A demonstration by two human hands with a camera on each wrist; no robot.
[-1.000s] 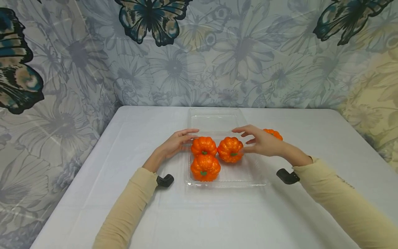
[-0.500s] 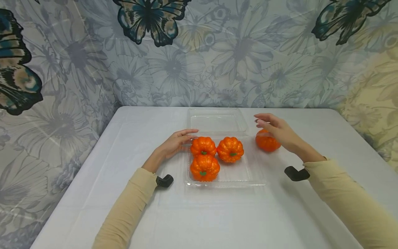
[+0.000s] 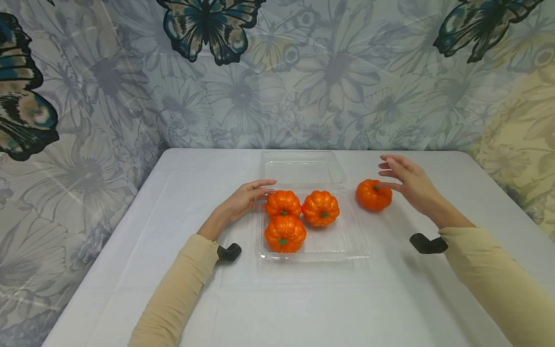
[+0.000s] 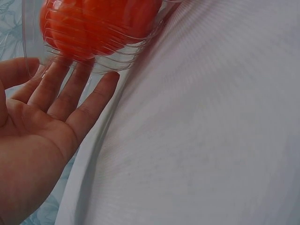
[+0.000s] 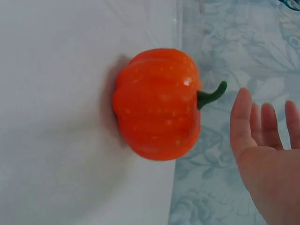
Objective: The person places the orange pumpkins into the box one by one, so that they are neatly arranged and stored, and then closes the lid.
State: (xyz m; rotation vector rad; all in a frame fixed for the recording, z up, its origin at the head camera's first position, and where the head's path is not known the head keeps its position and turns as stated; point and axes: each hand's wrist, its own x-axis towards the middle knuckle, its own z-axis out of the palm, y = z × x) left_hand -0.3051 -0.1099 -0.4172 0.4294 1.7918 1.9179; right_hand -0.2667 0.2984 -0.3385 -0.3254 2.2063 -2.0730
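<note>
Three small orange toy pumpkins sit in a clear plastic container (image 3: 336, 243): one at the back left (image 3: 283, 203), one at the front left (image 3: 284, 233), one at the back middle (image 3: 321, 208). My left hand (image 3: 243, 200) rests its extended fingers against the container's left side; in the left wrist view the fingertips (image 4: 111, 79) lie right at the ridged wall. A fourth pumpkin (image 3: 373, 195), with a curved green stem (image 5: 212, 96), stands on the table right of the container. Above and right of it hovers my right hand (image 3: 412, 185), fingers loosely spread and holding nothing.
The container's hinged clear lid (image 3: 303, 168) lies folded back behind it. White cloth covers the table (image 3: 208, 308), which meets a floral wall hanging (image 3: 338, 96) at the back. Black wrist-worn devices (image 3: 428, 244) stick out near both cuffs.
From over the back middle pumpkin in the container, my right hand has moved right, past the pumpkin outside, uncovering it. My left hand stays at the container's side.
</note>
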